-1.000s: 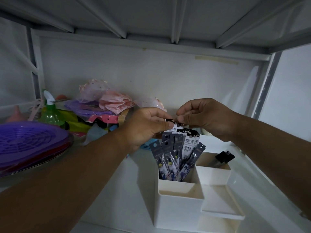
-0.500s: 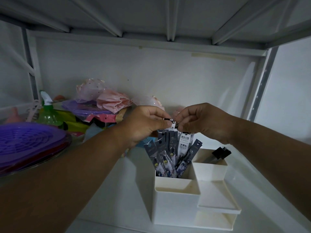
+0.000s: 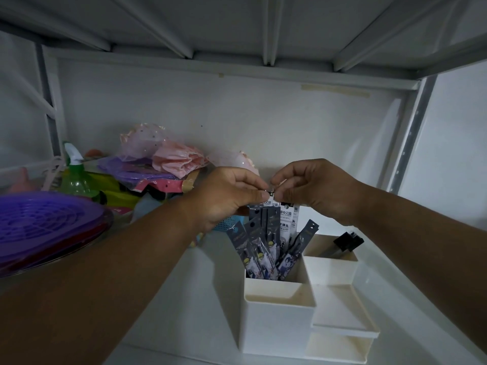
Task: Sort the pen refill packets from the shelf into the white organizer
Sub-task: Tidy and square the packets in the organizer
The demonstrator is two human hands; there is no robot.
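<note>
Both hands pinch the top of a pen refill packet above the tall back compartment of the white organizer.

The left hand point(image 3: 224, 196) and right hand point(image 3: 319, 191) meet fingertip to fingertip on the header of a white pen refill packet point(image 3: 286, 217), each with thumb and forefinger closed on its top edge and the other fingers curled. The packet hangs upright below the fingers, its lower end among the dark refill packets point(image 3: 259, 243) already standing in the white organizer point(image 3: 279, 320) on the shelf. The step in hand looks like seating this packet in that compartment. The next move probably calls for lowering it straight down between its neighbours without tipping them, then letting go. A black clip-like item point(image 3: 347, 241) sticks out of the right compartment.
</note>
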